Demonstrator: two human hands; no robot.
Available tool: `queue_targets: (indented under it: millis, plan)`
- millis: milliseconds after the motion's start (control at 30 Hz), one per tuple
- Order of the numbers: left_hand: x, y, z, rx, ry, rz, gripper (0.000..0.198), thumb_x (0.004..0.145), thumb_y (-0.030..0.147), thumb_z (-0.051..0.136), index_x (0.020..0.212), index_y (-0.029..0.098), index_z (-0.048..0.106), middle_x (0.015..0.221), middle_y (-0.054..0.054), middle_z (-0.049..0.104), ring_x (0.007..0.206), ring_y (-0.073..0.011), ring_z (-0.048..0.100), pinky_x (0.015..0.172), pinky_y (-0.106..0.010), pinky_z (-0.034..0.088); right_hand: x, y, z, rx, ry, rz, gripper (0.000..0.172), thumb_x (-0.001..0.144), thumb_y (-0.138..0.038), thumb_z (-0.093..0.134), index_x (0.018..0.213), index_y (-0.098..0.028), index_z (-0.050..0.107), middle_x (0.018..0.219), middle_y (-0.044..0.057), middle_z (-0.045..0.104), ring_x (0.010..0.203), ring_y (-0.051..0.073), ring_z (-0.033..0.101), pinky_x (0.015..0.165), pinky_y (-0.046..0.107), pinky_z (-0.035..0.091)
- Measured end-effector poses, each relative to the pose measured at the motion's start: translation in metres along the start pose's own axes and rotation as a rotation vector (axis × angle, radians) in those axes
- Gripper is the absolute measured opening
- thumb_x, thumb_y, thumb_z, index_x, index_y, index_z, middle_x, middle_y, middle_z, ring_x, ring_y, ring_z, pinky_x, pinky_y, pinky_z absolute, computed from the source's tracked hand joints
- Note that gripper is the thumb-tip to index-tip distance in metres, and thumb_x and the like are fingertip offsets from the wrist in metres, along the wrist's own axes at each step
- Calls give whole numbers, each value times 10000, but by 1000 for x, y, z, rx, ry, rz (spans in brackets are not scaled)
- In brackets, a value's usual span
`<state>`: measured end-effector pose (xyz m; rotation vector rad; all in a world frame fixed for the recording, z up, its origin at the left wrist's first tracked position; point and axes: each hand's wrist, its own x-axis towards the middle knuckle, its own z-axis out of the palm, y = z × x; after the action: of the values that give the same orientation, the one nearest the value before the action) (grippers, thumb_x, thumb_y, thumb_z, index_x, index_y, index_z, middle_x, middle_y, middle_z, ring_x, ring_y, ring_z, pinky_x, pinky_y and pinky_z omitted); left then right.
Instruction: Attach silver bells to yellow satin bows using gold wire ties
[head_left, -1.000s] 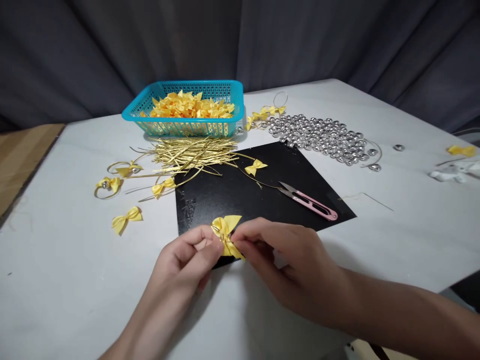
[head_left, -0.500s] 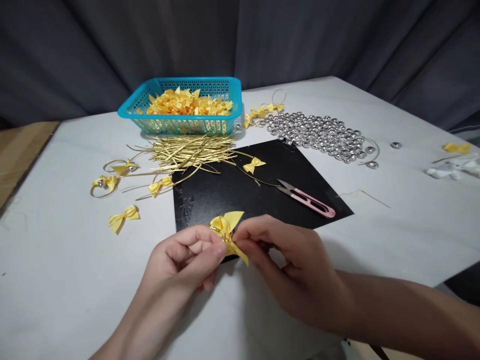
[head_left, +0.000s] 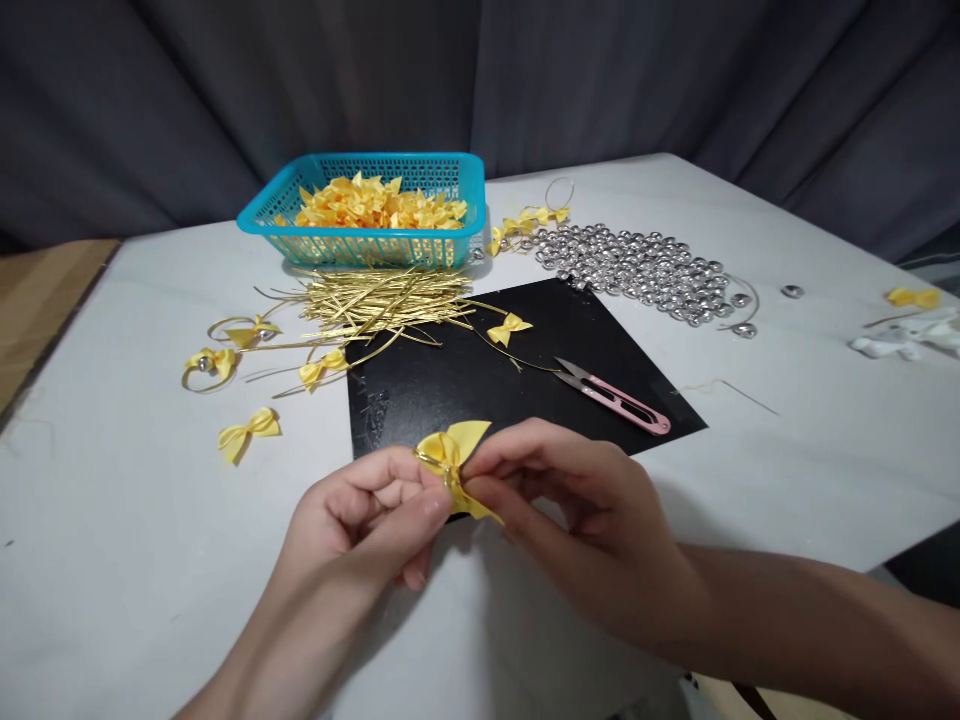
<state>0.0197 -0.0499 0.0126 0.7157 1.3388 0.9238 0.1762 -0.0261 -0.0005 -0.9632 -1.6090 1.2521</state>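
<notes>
Between my hands is a yellow ribbon bow with a gold cord around its middle. My left hand pinches the bow's left side and the cord between thumb and fingers. From the other side, my right hand grips the bow near its knot with thumb and forefinger. The fingertips partly cover the knot, so how the cord runs behind it is hidden. Both hands are raised over the near edge of a black mat.
Pink-handled thread snips lie on the mat. Behind it are a pile of gold cords and a blue basket of yellow bows. Silver beads are heaped at back right. Loose bows lie on the left.
My right fingers have shifted slightly along the bow, and its lower tail now points further right. Both hands keep their hold.
</notes>
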Motion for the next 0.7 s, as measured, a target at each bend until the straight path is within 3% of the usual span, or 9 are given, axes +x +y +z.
queue_targets:
  millis: [100, 367, 700]
  plan:
    - [0, 0, -2, 4, -29, 8, 262, 647, 425, 737, 573, 191, 643, 393, 56, 456, 404, -53, 343, 432, -171, 247, 0, 0, -1, -5, 65, -19, 46, 781, -163, 655, 781, -160, 609, 669, -17, 623, 546, 58, 571, 498, 120, 459]
    - [4, -1, -4, -87, -80, 14, 382, 667, 406, 736, 456, 170, 522, 420, 66, 403, 426, -53, 272, 413, -171, 233, -4, 3, -5, -208, -32, -344, 194, 809, -2, 490, 928, -88, 616, 731, 50, 667, 612, 94, 623, 580, 180, 491]
    - [7, -3, -5, 43, -47, 4, 403, 673, 425, 717, 463, 177, 479, 451, 57, 409, 450, -70, 296, 426, -205, 211, -3, 4, -3, -212, -62, -209, 154, 846, -45, 487, 884, -117, 618, 710, 13, 665, 584, 67, 632, 548, 127, 483]
